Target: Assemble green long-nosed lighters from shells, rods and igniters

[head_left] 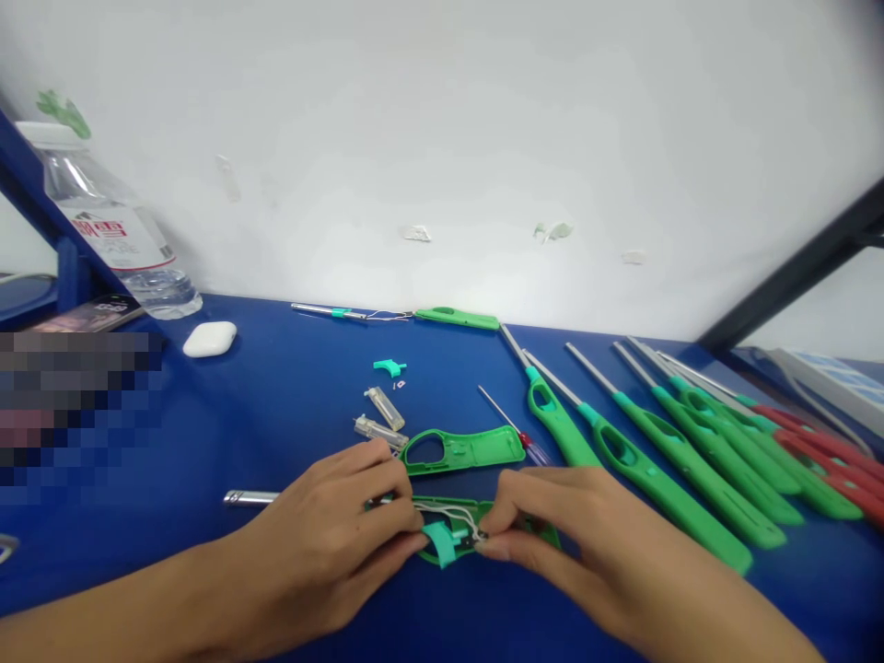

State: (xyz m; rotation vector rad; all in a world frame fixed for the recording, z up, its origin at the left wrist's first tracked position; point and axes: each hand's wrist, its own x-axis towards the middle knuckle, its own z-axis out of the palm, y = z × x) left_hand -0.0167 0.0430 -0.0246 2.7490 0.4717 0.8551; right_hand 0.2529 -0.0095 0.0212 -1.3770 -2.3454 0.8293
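My left hand (324, 543) is closed around the front of an opened green utility lighter, whose metal barrel (250, 498) sticks out to the left. With thumb and forefinger my right hand (573, 525) pinches a small dark part at the end of the white wires (442, 508), over the green half shell (549, 531). Between my hands a turquoise trigger (440, 543) sits at the shell's near edge. Just beyond lies the other green half shell (476, 451), hollow side up. Two clear fuel tanks (385, 408) rest behind my left hand.
A screwdriver (530, 446) lies behind my right hand. Assembled green lighters (669, 479) and red ones (829, 460) fan out on the right. Farther back are a loose trigger (390, 368) and another opened lighter (456, 319). A water bottle (117, 230) and white case (210, 339) stand left.
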